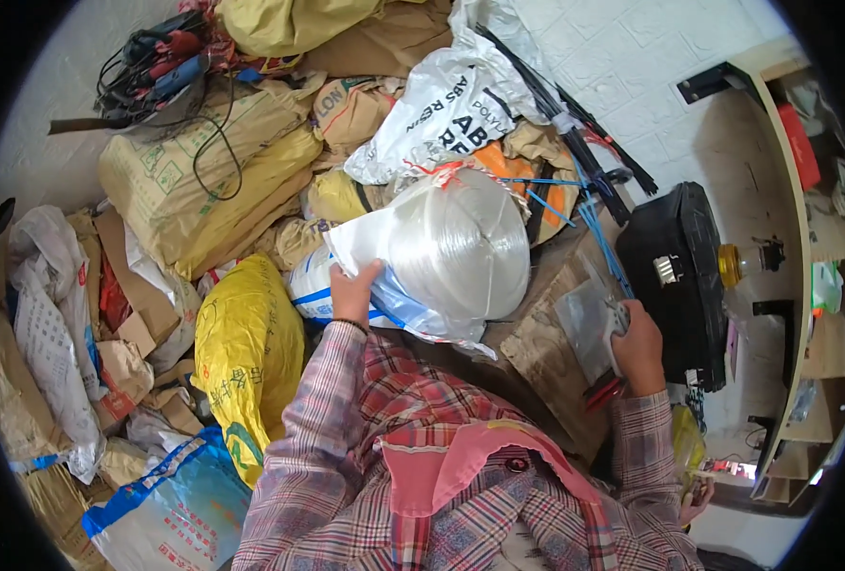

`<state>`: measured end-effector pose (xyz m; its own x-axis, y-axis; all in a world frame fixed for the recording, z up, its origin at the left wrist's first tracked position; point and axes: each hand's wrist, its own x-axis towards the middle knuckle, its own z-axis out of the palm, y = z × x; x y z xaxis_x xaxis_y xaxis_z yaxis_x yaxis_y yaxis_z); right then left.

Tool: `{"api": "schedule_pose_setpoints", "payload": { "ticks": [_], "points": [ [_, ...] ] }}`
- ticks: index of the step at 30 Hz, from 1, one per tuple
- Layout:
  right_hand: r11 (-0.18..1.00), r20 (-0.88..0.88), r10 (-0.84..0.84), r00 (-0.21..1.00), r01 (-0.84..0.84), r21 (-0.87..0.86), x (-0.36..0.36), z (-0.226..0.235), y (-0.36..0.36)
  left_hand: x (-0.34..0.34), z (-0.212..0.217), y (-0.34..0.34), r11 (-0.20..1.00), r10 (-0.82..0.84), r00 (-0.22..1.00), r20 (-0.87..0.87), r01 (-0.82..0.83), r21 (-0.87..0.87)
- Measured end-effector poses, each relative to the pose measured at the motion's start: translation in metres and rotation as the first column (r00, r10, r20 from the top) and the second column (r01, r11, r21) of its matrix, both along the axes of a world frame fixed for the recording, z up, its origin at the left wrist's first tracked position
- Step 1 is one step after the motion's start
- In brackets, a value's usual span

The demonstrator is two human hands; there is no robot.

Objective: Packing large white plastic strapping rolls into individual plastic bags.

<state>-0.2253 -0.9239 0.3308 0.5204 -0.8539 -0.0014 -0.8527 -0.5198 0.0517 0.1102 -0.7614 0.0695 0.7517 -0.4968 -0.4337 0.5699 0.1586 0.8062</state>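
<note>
A large roll of clear plastic twine (470, 247) sits partly inside a white woven bag (365, 240) in the middle. My left hand (354, 290) is closed on the edge of that bag, left of the roll. To the right, my right hand (639, 354) is closed round a pale grey object whose kind I cannot make out. Beside its fingers lies a clear plastic pouch (582, 324) on a worn wooden board (546, 347). A small red and black item (603, 391) shows just below the right hand. Blue strips (601, 233) run down towards the board.
A black hard case (675, 285) stands at the right, by a wooden shelf (794, 228). Full paper sacks (203, 171) are piled at the far left. A yellow bag (249, 352) rests beside my left arm. Long black strips (556, 114) lean behind the roll.
</note>
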Motion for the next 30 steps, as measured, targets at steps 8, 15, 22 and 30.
{"api": "schedule_pose_setpoints", "payload": {
  "ticks": [8, 15, 22, 30],
  "points": [
    [0.961, -0.055, -0.277, 0.959, 0.277, -0.005, -0.05, -0.04, 0.007, -0.034, 0.103, 0.017, 0.964, -0.192, 0.567, 0.801, -0.045, 0.263],
    [0.973, 0.082, -0.227, 0.97, 0.23, -0.025, -0.036, -0.04, 0.017, -0.03, 0.068, -0.008, 0.918, -0.386, 0.75, 0.537, 0.253, 0.306],
    [0.922, 0.513, 0.139, 0.847, -0.299, 0.244, 0.072, -0.05, 0.057, -0.02, 0.07, -0.007, 0.799, -0.575, 0.778, 0.253, 0.469, 0.375],
    [0.888, 0.438, 0.32, 0.84, -0.427, 0.171, 0.15, -0.105, 0.042, -0.036, 0.088, -0.044, 0.908, -0.394, 0.883, 0.257, 0.329, 0.261]
  ]
}}
